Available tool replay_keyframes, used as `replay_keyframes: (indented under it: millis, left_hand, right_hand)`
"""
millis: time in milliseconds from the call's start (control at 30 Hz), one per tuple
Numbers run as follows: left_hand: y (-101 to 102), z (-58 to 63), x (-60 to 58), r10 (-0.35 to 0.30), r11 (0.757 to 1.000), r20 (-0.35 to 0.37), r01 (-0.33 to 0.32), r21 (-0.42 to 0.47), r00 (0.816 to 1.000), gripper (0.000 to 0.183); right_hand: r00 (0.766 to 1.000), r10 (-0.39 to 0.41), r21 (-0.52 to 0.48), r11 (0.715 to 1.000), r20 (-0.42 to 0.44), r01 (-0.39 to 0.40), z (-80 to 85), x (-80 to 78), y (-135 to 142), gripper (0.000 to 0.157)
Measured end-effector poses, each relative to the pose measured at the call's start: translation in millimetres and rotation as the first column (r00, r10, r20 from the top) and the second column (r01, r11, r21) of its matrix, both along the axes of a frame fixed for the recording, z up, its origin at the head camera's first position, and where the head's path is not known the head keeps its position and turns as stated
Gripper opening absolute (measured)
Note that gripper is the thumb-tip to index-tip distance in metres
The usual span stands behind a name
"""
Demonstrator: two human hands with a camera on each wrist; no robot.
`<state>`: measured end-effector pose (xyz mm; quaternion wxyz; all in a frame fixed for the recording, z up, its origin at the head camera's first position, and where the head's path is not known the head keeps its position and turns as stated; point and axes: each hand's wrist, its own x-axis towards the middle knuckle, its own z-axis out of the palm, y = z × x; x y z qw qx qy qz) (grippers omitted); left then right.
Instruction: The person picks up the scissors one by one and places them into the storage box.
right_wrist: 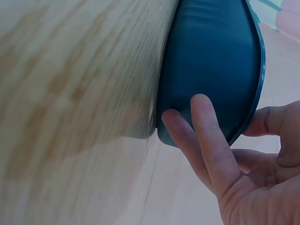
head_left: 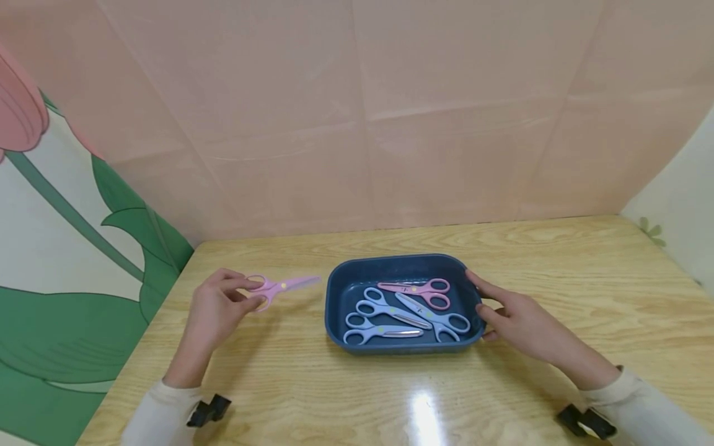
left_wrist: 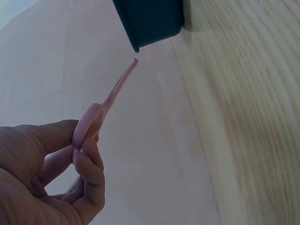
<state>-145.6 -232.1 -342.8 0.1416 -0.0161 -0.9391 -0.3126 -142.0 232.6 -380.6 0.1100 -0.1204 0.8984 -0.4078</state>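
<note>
Between the thumb and fingers of my left hand (head_left: 217, 308) are the handles of pink scissors (head_left: 284, 285). Their closed blades point right, the tip just short of the tray's left rim. In the left wrist view the scissors (left_wrist: 110, 98) are off the table. A dark blue tray (head_left: 404, 349) stands on the table; in it lie another pink pair of scissors (head_left: 437, 292) and three light blue pairs of scissors (head_left: 385, 332), partly overlapping. My right hand (head_left: 524, 325) grips the tray's right end, with two fingers (right_wrist: 204, 112) against its outer wall.
The light wood table (head_left: 268, 396) runs back to a pink-beige covered wall (head_left: 357, 124). At the left is a panel with painted green leaves (head_left: 61, 334). A pale wall (head_left: 680, 204) borders the right side.
</note>
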Motion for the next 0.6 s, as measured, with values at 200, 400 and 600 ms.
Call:
replay_keyframes:
  millis: [200, 400, 600]
  left_hand:
    - [2.8, 6.0, 5.0, -0.011, 1.0, -0.022, 0.012, 0.012, 1.0, 0.021]
    - [11.9, 8.7, 10.6, -0.071, 0.997, -0.038, 0.071, -0.008, 0.997, 0.019]
    - [24.0, 11.5, 9.1, -0.114, 0.993, 0.019, 0.114, -0.014, 0.993, 0.017]
  right_hand:
    - [1.0, -0.002, -0.008, 1.0, -0.002, 0.002, 0.9, 0.1, -0.5, 0.062]
    - [1.0, 0.001, -0.01, 1.0, 0.002, -0.001, 1.2, -0.4, -0.5, 0.062]
    - [1.0, -0.01, -0.001, 1.0, 0.009, 0.01, 1.5, 0.4, -0.9, 0.062]
